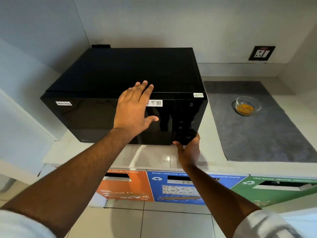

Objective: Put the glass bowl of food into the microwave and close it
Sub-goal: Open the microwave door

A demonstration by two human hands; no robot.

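A black microwave (106, 78) stands on the counter with its door shut, a "Non-Veg" label at the door's upper left. My left hand (135, 109) lies flat against the upper door edge, fingers spread over the top. Below the control panel, my right hand (188, 150) touches the microwave's lower right corner, thumb at the seam beside the door. The glass bowl (247, 105) with orange-yellow food sits apart to the right on a grey mat (257, 134), untouched.
The white counter (154, 155) runs under the microwave, walled at the left and back. A wall socket (261, 53) is at the back right. Below the counter edge are orange, blue and green waste bin fronts (178, 188).
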